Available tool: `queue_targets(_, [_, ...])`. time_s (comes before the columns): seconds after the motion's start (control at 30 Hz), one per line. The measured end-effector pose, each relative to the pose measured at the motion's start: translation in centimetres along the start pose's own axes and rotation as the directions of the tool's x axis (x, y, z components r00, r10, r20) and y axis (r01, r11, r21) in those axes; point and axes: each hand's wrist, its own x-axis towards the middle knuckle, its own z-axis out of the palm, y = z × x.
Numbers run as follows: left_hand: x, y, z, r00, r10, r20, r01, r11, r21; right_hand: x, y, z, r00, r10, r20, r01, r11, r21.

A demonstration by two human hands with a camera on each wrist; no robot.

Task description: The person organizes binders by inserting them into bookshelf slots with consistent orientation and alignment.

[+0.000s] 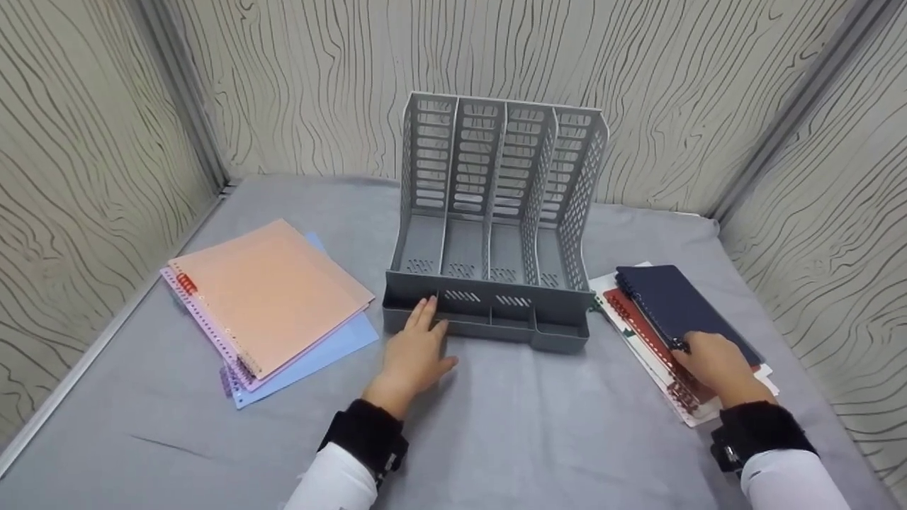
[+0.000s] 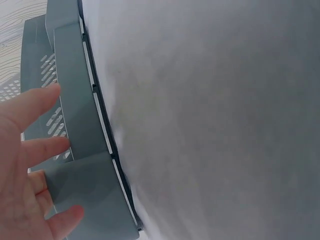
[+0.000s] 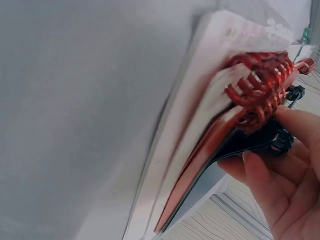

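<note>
Two hands are in view: the left hand (image 1: 414,354), fingers mostly extended, touches the front of the rack (image 1: 485,287); the right hand (image 1: 716,363) pinches the navy notebook (image 1: 691,301) near its rings. That notebook lies right of the rack, atop a red notebook (image 1: 665,358). Left of the rack, a peach notebook (image 1: 273,294) overlaps a blue notebook (image 1: 344,343).

Hands (image 1: 414,354) apart (left fingers (image 2: 45,150) spread).

A peach notebook (image 1: 269,294) lies over a lilac one (image 1: 204,319), and a blue one (image 1: 333,348) sticks out beneath both, all on a grey cloth (image 1: 496,439). Pale walls (image 1: 297,85) with wavy wood-grain lines stand behind and to both sides; grey posts (image 1: 796,106) mark the back corners.
</note>
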Motion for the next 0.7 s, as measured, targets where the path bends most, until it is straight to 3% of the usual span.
queue_targets(0.17, [0.0, -0.1, 0.0, 1.000, 0.004, -0.017, -0.004, 1.000, -0.002, -0.1, 0.0, -0.4, 0.999, 0.019, 0.030, -0.020, 0.999, 0.027])
queue_targets(0.3, [-0.2, -0.3, 0.2, 1.000, 0.011, -0.022, -0.011, 1.000, -0.006, -0.6, 0.0, -0.1, 0.999, 0.045, 0.002, -0.045, 0.999, 0.013])
queue_targets(0.5, [-0.6, -0.5, 0.4, 0.999, 0.021, -0.045, -0.022, 1.000, -0.009, -1.2, -0.3, 0.6, 0.992, 0.111, -0.060, -0.113, 0.993, -0.035])
queue_targets(0.7, [-0.3, -0.3, 0.2, 0.999, 0.019, -0.041, -0.020, 1.000, -0.010, -1.2, -0.2, -0.1, 0.963, 0.187, -0.195, -0.185, 0.982, 0.027])
